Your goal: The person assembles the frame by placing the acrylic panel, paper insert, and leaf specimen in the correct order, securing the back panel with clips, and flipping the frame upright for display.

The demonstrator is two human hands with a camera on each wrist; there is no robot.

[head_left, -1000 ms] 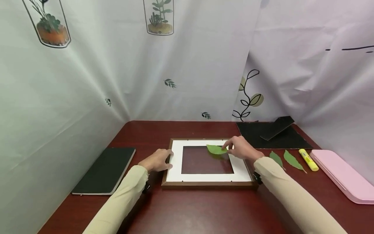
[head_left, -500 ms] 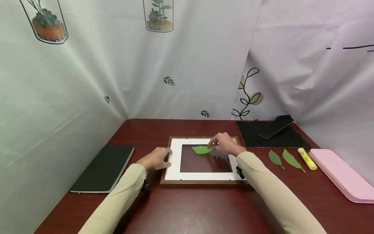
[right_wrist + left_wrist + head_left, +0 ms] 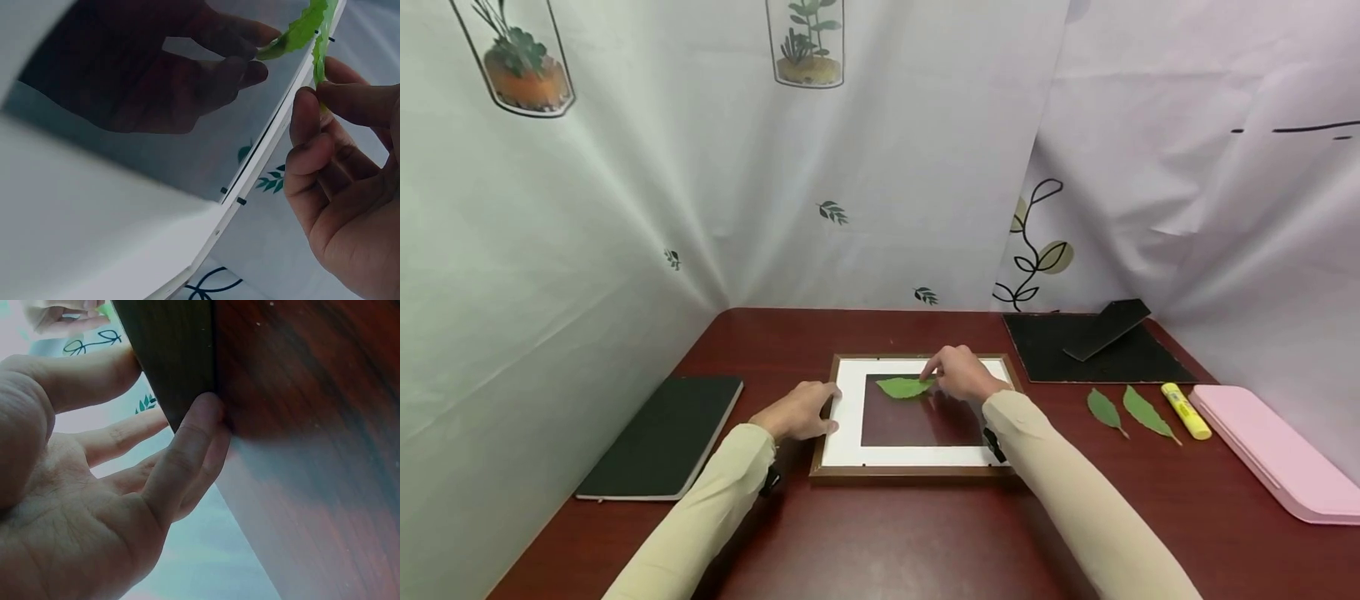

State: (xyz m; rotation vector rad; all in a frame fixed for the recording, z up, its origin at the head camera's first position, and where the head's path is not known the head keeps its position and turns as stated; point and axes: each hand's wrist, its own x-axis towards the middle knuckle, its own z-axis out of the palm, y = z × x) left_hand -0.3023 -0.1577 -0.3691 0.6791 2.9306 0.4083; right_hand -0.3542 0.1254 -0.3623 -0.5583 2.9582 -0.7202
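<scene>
On the table lies a brown picture frame (image 3: 917, 475) with a white mat around a dark, reflective middle. My left hand (image 3: 799, 410) rests against its left edge; in the left wrist view the thumb and fingers (image 3: 181, 462) touch the frame's side (image 3: 175, 350). My right hand (image 3: 958, 375) pinches the end of a green leaf (image 3: 901, 387) between thumb and fingertips. The leaf overlaps the upper part of the dark middle. In the right wrist view, this leaf (image 3: 320, 50) stands close over the glossy surface, which mirrors the hand.
Two more leaves (image 3: 1105, 410) lie right of the frame, beside a yellow glue stick (image 3: 1186, 411) and a pink case (image 3: 1281, 454). A black backing board (image 3: 1037, 350) with a stand lies at the back right. A dark notebook (image 3: 662, 437) lies on the left.
My right hand has moved left with the leaf, from the right part of the frame's middle toward its upper left. My left hand has stayed at the frame's left edge.
</scene>
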